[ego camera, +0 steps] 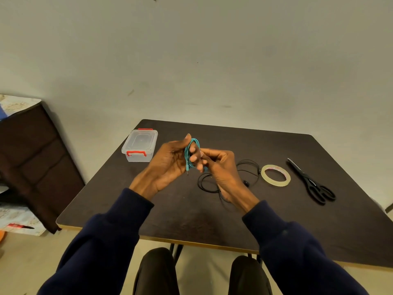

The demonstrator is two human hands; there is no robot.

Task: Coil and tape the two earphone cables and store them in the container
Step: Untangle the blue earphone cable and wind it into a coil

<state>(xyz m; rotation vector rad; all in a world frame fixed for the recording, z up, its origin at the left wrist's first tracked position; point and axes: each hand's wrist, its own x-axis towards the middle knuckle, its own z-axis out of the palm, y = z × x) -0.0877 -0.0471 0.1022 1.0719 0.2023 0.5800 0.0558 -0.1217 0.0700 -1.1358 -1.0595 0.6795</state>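
A teal earphone cable [187, 155] is wound in loops around the fingers of my left hand [170, 160], held above the dark table [191, 213]. Its metal plug hangs below the loops. My right hand [219, 167] pinches the cable's other side, fingers curled, touching my left fingertips. A black earphone cable [247, 167] lies loose on the table, partly hidden behind my right hand. The clear container [140, 148], lid on with red latches, stands at the table's far left.
A roll of clear tape [275, 175] lies flat to the right of the black cable. Black scissors [312, 184] lie further right, near the table's right edge. A dark cabinet [32, 158] stands left of the table.
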